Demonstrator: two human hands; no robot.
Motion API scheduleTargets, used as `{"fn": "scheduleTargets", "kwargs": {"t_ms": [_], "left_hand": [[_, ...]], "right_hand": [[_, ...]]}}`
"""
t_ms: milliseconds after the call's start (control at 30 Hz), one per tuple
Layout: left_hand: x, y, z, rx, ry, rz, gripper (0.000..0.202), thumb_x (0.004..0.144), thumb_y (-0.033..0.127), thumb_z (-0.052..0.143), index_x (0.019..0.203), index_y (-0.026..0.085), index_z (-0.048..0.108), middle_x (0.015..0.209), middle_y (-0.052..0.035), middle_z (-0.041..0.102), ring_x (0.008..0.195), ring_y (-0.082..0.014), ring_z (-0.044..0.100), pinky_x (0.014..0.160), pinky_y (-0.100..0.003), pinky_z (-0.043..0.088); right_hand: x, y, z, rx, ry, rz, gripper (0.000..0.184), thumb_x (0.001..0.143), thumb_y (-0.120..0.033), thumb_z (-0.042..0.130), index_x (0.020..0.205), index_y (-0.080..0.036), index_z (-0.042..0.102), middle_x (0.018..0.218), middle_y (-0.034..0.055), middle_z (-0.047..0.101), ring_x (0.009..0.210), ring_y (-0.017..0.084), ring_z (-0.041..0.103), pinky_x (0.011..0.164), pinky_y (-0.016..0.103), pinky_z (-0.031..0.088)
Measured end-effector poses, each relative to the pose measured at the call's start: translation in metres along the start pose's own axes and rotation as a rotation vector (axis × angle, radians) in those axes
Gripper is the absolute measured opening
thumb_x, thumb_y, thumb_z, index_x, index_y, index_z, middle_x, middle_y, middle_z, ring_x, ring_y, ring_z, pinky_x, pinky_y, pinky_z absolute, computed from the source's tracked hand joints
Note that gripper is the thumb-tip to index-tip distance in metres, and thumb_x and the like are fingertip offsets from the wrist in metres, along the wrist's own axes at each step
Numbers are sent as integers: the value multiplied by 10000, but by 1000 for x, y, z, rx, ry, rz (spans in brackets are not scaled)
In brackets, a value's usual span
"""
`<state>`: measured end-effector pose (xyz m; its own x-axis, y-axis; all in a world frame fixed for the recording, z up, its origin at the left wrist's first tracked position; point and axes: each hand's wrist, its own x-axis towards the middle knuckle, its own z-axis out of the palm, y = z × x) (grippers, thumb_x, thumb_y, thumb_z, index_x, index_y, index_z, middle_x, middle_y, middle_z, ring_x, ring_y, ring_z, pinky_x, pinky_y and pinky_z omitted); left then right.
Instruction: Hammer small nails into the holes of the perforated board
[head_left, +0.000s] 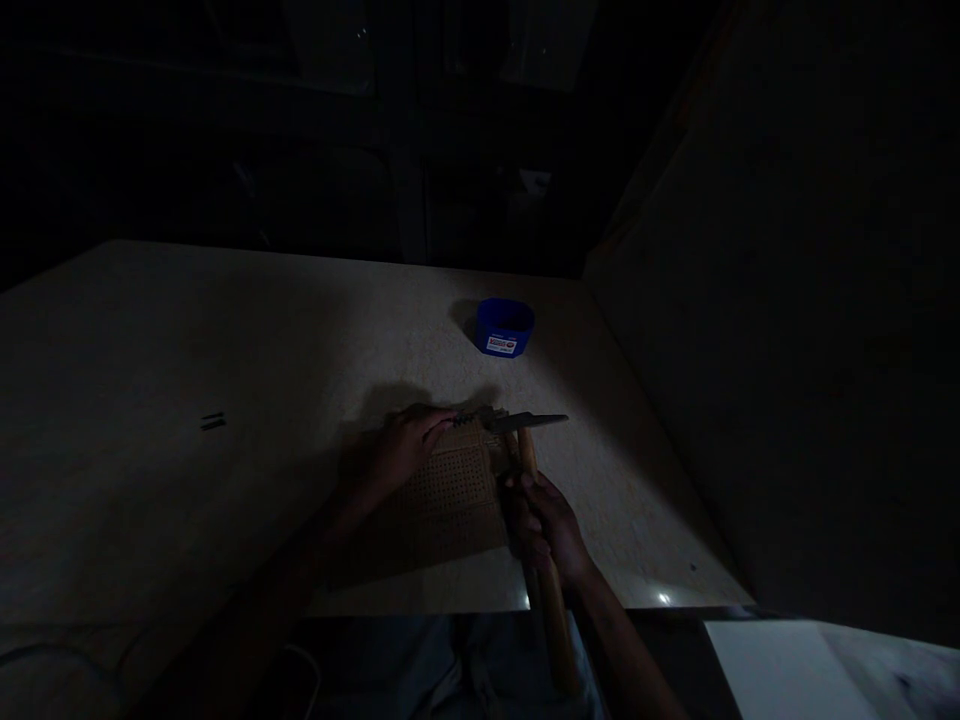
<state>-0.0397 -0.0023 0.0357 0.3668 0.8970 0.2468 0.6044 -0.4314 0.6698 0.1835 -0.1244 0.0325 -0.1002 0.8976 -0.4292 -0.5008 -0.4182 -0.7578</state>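
My right hand (551, 525) is wrapped round the long wooden handle of a hammer (559, 630). The hammer's dark metal head (525, 422) lies crosswise at the top of the handle, just right of my left fingertips. My left hand (412, 440) reaches over a brown woven-looking panel (454, 480) with rows of small holes. Its thumb and fingers pinch a small dark ridged piece (463, 419), screw-like in shape, at the panel's far edge. Dim light hides the finer details, including what lies under the hammer head.
A blue plastic container (504, 328) with a label stands beyond the panel. Two small dark screw-like pieces (213, 420) lie at the left of the pale tabletop (300, 340). A dark wall or board (750, 300) rises along the right side. A white surface (780, 665) shows lower right.
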Motion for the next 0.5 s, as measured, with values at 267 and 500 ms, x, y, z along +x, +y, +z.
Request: {"fn": "scheduleTargets", "kwargs": {"t_ms": [267,500], "left_hand": [[-6,0,6,21,57,-91,305,966,298,590,1252,281,695,1256,-35,739,1124,-218,698,1025,-377,534],[-7,-4,9,-1,82,-89,273,960,274,598,1206,268,715,1222,-36,754,1112,-222,706,1057,-398,517]], "right_hand": [[-1,2,-2,-8,2,-8,494,778,-610,773,966,-185,605,472,-147,360,318,12,192,275,114,201],[-1,0,-2,1,1,0,481,789,-603,765,963,-186,600,468,-144,368,312,19,207,269,118,210]]}}
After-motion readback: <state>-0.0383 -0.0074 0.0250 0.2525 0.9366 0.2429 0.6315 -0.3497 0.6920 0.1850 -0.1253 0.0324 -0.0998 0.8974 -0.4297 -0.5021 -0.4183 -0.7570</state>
